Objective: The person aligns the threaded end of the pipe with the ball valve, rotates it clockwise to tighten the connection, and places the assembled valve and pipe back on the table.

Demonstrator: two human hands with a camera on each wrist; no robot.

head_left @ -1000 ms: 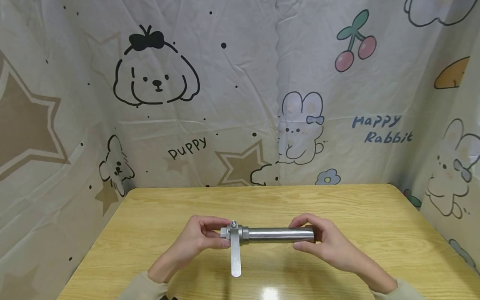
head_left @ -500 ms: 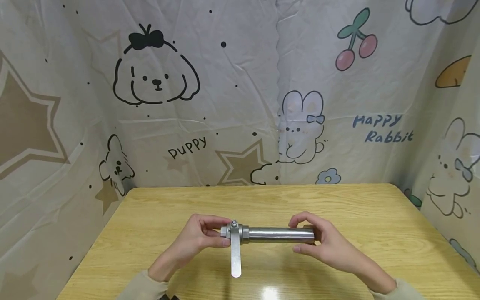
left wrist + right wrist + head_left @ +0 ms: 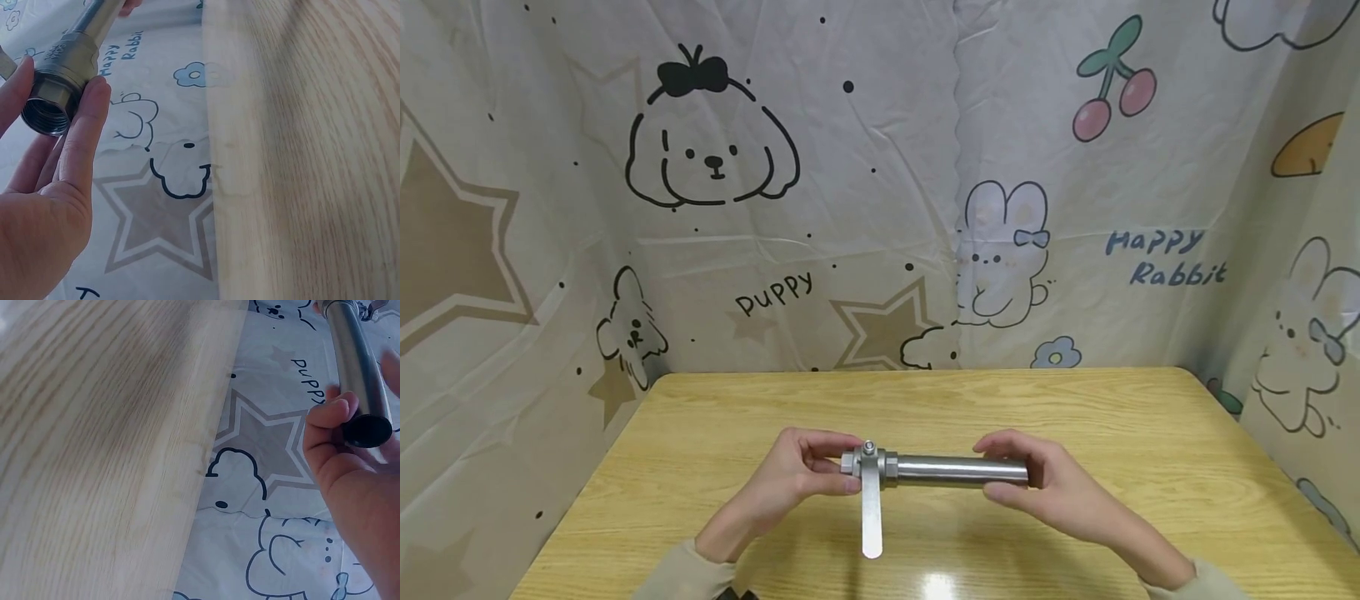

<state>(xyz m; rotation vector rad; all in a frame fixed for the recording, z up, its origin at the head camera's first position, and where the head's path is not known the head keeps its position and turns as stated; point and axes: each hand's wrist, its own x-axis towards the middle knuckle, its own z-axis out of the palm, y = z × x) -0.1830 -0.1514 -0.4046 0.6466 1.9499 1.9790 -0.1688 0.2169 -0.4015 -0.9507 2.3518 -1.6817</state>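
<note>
A steel ball valve (image 3: 881, 470) has its flat lever handle (image 3: 871, 521) pointing toward me. My left hand (image 3: 791, 476) holds the valve at its left end between thumb and fingers; in the left wrist view the hex end (image 3: 51, 100) shows an open threaded mouth. Running right from the valve is a straight metal pipe (image 3: 943, 470), joined to it in line and level. Around the pipe's far right end, the thumb and curled fingers of my right hand (image 3: 1051, 478) grip it. The right wrist view shows the pipe's dark end (image 3: 367, 430). Both pieces are held above the table.
A wood-grain table (image 3: 760, 400) lies below the hands. Behind it and at both sides hangs a pale printed cloth (image 3: 880, 125) with cartoon animals and stars. A small dark object (image 3: 736, 594) shows at the bottom edge near the left sleeve.
My right hand's fingers loosen slightly at the pipe's end, then settle back on it, a little farther left. The left hand and the valve stay nearly still.
</note>
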